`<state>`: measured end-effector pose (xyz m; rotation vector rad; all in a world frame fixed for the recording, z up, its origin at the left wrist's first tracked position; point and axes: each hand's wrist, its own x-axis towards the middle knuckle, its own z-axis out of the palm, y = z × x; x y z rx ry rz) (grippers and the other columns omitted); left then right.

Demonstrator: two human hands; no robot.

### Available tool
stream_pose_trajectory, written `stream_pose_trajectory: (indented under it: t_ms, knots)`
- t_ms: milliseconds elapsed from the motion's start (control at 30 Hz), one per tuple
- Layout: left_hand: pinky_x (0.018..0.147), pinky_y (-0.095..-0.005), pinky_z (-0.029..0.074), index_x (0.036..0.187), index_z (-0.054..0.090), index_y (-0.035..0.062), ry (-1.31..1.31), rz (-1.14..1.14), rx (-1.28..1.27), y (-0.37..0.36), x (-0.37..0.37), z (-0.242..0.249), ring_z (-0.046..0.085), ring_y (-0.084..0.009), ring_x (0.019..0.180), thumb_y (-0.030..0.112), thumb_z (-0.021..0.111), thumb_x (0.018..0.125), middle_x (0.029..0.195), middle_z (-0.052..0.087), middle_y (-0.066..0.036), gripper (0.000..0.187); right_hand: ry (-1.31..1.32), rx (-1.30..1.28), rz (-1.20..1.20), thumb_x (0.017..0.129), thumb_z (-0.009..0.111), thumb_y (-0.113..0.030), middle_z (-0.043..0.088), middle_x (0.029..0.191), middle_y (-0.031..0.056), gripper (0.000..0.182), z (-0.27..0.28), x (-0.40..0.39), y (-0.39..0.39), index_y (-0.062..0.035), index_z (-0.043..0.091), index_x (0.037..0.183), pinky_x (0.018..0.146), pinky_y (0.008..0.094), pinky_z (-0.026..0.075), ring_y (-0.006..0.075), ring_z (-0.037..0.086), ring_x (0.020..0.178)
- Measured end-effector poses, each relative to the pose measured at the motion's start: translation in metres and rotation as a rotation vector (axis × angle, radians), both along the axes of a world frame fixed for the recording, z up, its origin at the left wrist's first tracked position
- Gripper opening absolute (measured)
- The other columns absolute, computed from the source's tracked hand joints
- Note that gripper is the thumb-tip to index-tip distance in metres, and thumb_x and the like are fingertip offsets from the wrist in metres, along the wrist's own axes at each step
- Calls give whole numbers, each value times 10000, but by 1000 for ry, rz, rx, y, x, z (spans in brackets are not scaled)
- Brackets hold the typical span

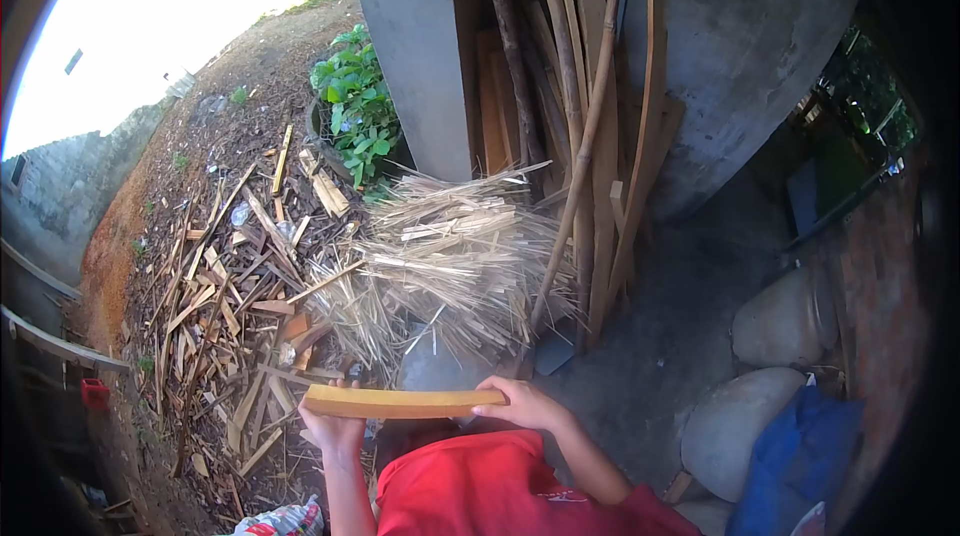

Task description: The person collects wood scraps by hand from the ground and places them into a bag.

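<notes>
A short, squared wooden board [405, 403] with a yellowish face lies level across the front of my red shirt. My left hand [334, 426] grips its left end from below and behind, with most of the fingers hidden by the wood. At the other end, my right hand [515, 404] pinches the board between thumb and fingers. Just beyond the board is a heap of thin split wood strips [450, 246]. Scattered wood offcuts [235, 306] cover the ground to the left of it.
Long poles and planks [590, 136] lean against the wall behind the strips. A leafy potted plant [357, 101] stands by a grey pillar [410, 46]. Large rounded jars [735, 426] and a blue sheet [800, 466] are at my right. A small red object [95, 394] sits far left.
</notes>
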<state>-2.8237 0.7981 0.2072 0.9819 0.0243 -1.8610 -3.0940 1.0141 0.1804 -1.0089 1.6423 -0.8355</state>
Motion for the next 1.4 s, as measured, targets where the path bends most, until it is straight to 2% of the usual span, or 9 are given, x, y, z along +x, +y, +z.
stream_pose_trajectory:
  t_ms: [300, 633, 700, 733, 767, 967, 1167, 1333, 1400]
  knots:
    - [1111, -531, 445, 1139, 511, 51, -8, 108, -31, -4, 35, 11, 558, -259, 1068, 439, 454, 1021, 1107, 545, -90, 409, 33, 28, 135, 921, 729, -507, 716, 1155, 170, 557, 3, 16, -37, -81, 642, 1271, 952, 404, 514, 307, 679, 1123]
    - [1139, -527, 433, 1106, 546, 33, -4, 190, 157, -58, 142, -54, 584, -263, 1066, 454, 489, 971, 1102, 590, -94, 445, 118, 90, 273, 926, 699, -546, 710, 1136, 215, 558, -19, 93, -122, -82, 634, 1229, 914, 443, 526, 364, 684, 1085]
    - [1118, -518, 437, 1069, 566, 40, 114, 160, 93, -75, 172, -76, 579, -263, 1042, 429, 535, 934, 1096, 590, -96, 413, 44, 195, 233, 923, 722, -499, 714, 1127, 200, 528, 1, 118, -154, -58, 649, 1206, 898, 410, 531, 340, 692, 1068]
    - [1122, -523, 426, 1082, 550, 32, 49, 215, 194, -84, 183, -81, 577, -272, 1029, 435, 533, 937, 1088, 585, -110, 429, 109, 202, 223, 923, 738, -456, 721, 1134, 182, 514, 8, 136, -167, -53, 648, 1229, 913, 400, 530, 317, 696, 1074]
    - [1107, -536, 439, 1106, 533, 34, 182, 211, 177, -93, 199, -93, 577, -288, 1039, 450, 523, 950, 1087, 580, -126, 444, 176, 201, 239, 922, 755, -414, 728, 1140, 165, 504, 13, 151, -186, -47, 646, 1251, 927, 389, 530, 294, 700, 1079]
    - [1060, -543, 485, 1108, 586, 11, 170, 363, 352, -130, 281, -107, 642, -333, 1060, 488, 498, 982, 1063, 664, -143, 501, 227, 291, 383, 917, 765, -382, 723, 1126, 168, 502, 21, 240, -263, -28, 645, 1252, 937, 375, 522, 276, 695, 1066]
    - [1067, -525, 487, 1151, 595, 1, 231, 549, 353, -139, 350, -137, 641, -366, 1083, 548, 499, 977, 1079, 674, -147, 583, 284, 325, 500, 893, 781, -375, 718, 1144, 187, 538, 43, 306, -333, -15, 630, 1263, 953, 389, 520, 312, 696, 1084]
    - [1152, -517, 406, 1326, 564, -13, 406, 646, 142, -139, 391, -128, 561, -374, 1269, 714, 490, 957, 1285, 636, -170, 819, 252, 303, 633, 876, 791, -406, 714, 1114, 187, 574, 42, 342, -376, -2, 627, 1249, 954, 385, 515, 299, 692, 1078]
    - [1165, -520, 384, 1344, 554, -12, 448, 623, 54, -142, 408, -120, 536, -378, 1300, 723, 493, 952, 1313, 625, -167, 835, 212, 312, 648, 893, 781, -396, 711, 1073, 148, 549, 42, 353, -389, 9, 627, 1230, 948, 370, 513, 251, 682, 1020]
